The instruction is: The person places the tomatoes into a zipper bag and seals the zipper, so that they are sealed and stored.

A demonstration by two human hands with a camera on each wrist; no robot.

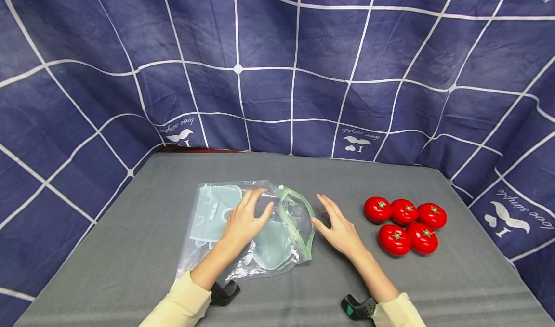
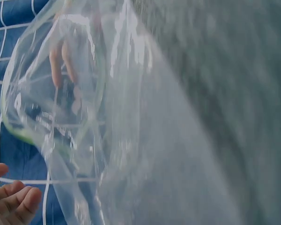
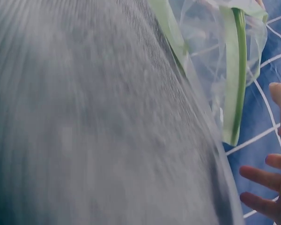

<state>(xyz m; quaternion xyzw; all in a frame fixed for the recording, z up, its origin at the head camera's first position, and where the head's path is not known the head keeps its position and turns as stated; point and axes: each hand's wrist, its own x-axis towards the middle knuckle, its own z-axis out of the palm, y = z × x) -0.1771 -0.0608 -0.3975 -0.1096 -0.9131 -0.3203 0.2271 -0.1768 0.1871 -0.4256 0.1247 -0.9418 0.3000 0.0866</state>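
Observation:
A clear plastic zip bag [image 1: 272, 244] with pale green printed panels lies on the grey table, its green-edged mouth [image 1: 289, 226] gaping toward the right. Over the bag's middle is my left hand [image 1: 243, 221], fingers extended and thumb spread; whether it touches the plastic I cannot tell. To the right of the mouth, my right hand [image 1: 340, 230] holds nothing, its fingers loosely spread and its thumb close to the green rim. The right wrist view shows the green zip strip [image 3: 234, 79] standing up beside those fingers. Through the clear film in the left wrist view, fingers [image 2: 68, 63] are visible.
Several shiny red tomatoes [image 1: 404, 212] with green tops sit grouped on the right of the grey table [image 1: 130, 264]. A blue cloth with white grid lines [image 1: 269, 38] hangs behind and at the sides. Each wrist wears a black strap device [image 1: 357, 307].

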